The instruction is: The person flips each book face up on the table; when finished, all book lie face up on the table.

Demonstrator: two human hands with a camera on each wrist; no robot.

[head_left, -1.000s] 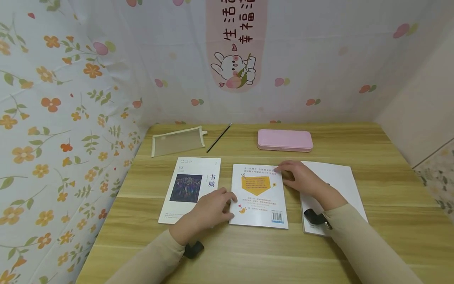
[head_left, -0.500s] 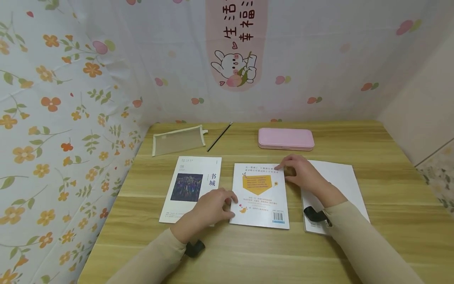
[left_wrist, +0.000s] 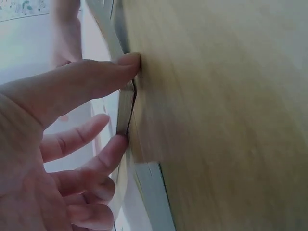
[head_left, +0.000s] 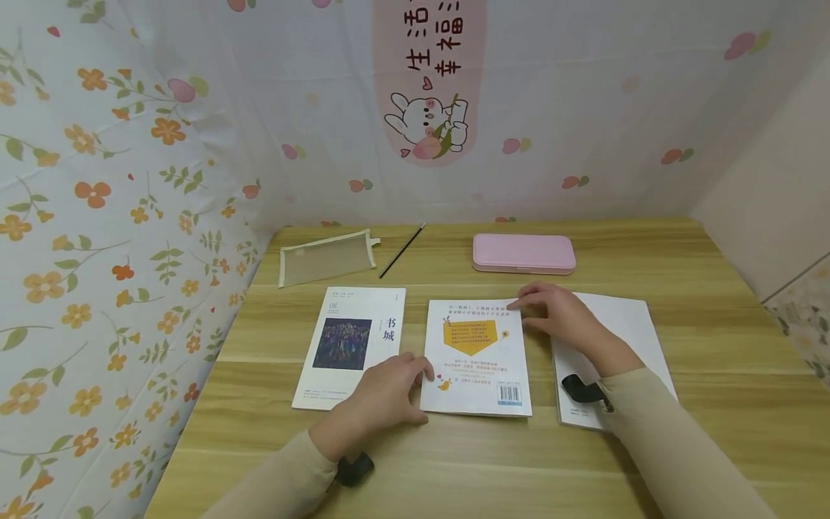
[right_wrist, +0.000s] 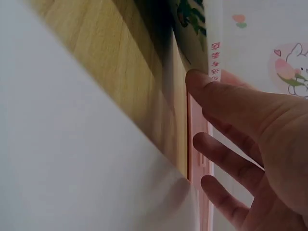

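A thin white book with a yellow shield-shaped panel and a barcode lies between my hands, in the middle of the table. With thumb and index finger, my right hand pinches its far right corner; in the right wrist view, the thumb lies on the corner's edge, beside a strip of green illustration. My left hand is at the near left corner. In the left wrist view, its thumb and a fingertip touch the book's edge, while the other fingers are loosely bent.
A white book with a dark picture lies partly under the left hand. Another white book is beneath the right forearm. Farther back are a mesh zip pouch, a dark thin pencil and a pink case. Patterned cloth hangs behind.
The left thumb has slid slightly nearer to me, to the book's near corner. The right hand has shifted a little to the right at the far corner. The book has barely moved.
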